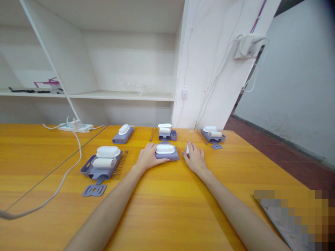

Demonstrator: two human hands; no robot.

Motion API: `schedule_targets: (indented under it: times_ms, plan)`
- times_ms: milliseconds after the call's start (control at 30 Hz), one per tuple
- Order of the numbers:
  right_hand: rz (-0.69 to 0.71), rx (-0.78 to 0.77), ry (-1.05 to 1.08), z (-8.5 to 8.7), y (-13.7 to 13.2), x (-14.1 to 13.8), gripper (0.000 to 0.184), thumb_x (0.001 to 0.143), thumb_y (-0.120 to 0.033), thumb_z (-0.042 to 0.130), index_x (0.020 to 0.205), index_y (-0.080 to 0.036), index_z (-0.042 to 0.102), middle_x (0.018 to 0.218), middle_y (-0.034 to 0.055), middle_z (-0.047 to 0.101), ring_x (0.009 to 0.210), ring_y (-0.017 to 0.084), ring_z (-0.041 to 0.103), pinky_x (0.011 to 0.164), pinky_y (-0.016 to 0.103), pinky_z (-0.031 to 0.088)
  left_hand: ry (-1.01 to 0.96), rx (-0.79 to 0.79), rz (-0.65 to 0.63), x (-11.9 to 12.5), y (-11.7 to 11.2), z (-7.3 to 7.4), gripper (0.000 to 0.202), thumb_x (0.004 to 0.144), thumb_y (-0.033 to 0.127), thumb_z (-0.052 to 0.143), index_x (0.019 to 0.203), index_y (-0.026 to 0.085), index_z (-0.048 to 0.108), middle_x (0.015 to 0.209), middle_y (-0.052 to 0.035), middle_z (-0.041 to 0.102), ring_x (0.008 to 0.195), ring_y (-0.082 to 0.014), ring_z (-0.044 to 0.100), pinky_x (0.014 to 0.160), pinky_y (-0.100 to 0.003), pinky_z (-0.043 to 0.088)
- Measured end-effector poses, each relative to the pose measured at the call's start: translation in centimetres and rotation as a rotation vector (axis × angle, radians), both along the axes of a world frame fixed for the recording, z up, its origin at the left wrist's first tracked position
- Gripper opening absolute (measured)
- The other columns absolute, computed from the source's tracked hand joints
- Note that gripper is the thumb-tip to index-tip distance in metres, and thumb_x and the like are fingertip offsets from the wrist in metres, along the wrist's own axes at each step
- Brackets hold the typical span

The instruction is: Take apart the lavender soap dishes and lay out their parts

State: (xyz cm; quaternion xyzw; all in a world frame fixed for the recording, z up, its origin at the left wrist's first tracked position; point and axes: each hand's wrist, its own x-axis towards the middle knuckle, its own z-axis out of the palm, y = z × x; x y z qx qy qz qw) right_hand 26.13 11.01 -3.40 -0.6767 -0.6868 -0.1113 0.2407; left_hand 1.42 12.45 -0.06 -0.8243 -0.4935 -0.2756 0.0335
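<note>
At the middle of the wooden table, my left hand (148, 157) grips the left end of a purple-grey holder (167, 157), its thumb along the front edge. An oval white brush (165, 149) with bristles pointing up lies on top of that holder. To its right, my right hand (195, 159) curls over a small white and dark piece (187, 150), mostly hidden under the fingers. Just behind the middle holder stands another purple-grey set (164, 137) with a white roll and a small box at its side.
At the left lies a larger set (104, 164) with a white roll, beside a coil (120, 165) and a slotted plate (94, 190). More sets stand at back left (123, 135) and back right (213, 135). A power strip (75, 126) trails a cable (74, 162) across the table.
</note>
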Motion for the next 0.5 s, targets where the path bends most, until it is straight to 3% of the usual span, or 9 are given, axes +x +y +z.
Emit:
schedule_targets:
  times_ms: [200,333,500]
  plan:
    - [0.016,0.135,-0.018,0.6,-0.4,-0.2,0.053,0.09,-0.042,0.041,0.135,-0.015,0.038,0.131,0.0178,0.048,0.121,0.031,0.043,0.101,0.055,0.025,0.006,0.001,0.004,0.0,0.0,0.1,0.067,0.064,0.078,0.051,0.1,0.021,0.055,0.101,-0.0074,0.059,0.098,-0.026,0.055,0.076,-0.036,0.047]
    - [0.163,0.228,-0.056,1.5,-0.9,-0.6,0.053,0.09,-0.046,0.041,0.134,-0.017,0.041,0.129,0.015,0.051,0.121,0.028,0.043,0.107,0.055,0.017,0.005,0.001,0.001,0.0,-0.1,0.1,0.068,0.064,0.078,0.052,0.101,0.021,0.055,0.102,-0.0077,0.059,0.099,-0.026,0.055,0.077,-0.037,0.047]
    - [0.327,0.225,-0.117,2.1,-1.4,-0.9,0.061,0.086,-0.054,0.044,0.134,-0.017,0.042,0.129,0.0139,0.052,0.122,0.029,0.042,0.11,0.058,0.006,-0.005,0.01,-0.013,-0.1,0.0,0.0,0.069,0.064,0.077,0.053,0.105,0.021,0.055,0.104,-0.008,0.06,0.1,-0.0263,0.055,0.078,-0.037,0.048]
